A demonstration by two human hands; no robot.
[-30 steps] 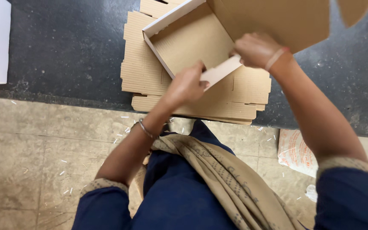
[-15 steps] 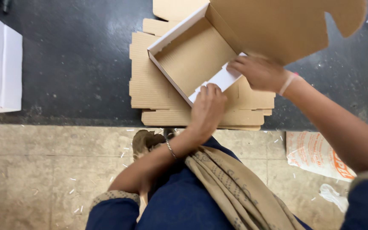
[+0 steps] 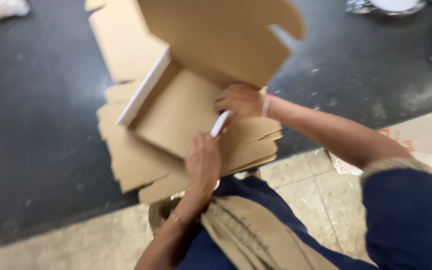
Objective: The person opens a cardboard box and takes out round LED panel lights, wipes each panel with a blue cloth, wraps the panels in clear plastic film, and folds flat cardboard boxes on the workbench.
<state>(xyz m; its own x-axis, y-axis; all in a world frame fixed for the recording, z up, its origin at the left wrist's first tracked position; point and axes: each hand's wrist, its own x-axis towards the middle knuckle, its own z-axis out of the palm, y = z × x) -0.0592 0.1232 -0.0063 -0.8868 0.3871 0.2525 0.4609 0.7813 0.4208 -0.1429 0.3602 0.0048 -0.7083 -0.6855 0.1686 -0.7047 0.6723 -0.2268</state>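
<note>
Your box (image 3: 176, 107) sits mid-frame on a stack of flats (image 3: 126, 160), long axis running lower left to upper right, lid up. It looks light, stiff, easily creased. Both your left hand (image 3: 203, 162) and right hand (image 3: 241, 100) have fingers closed on the white flap (image 3: 219, 123).

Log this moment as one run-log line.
left hand: on box side flap | right hand: gripping same flap | cardboard box: half-folded, lid up, atop flat cardboard stack

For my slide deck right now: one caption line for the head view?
Both hands, left hand and right hand, fold a white-edged flap of a cardboard box atop flat cardboard sheets.
</note>
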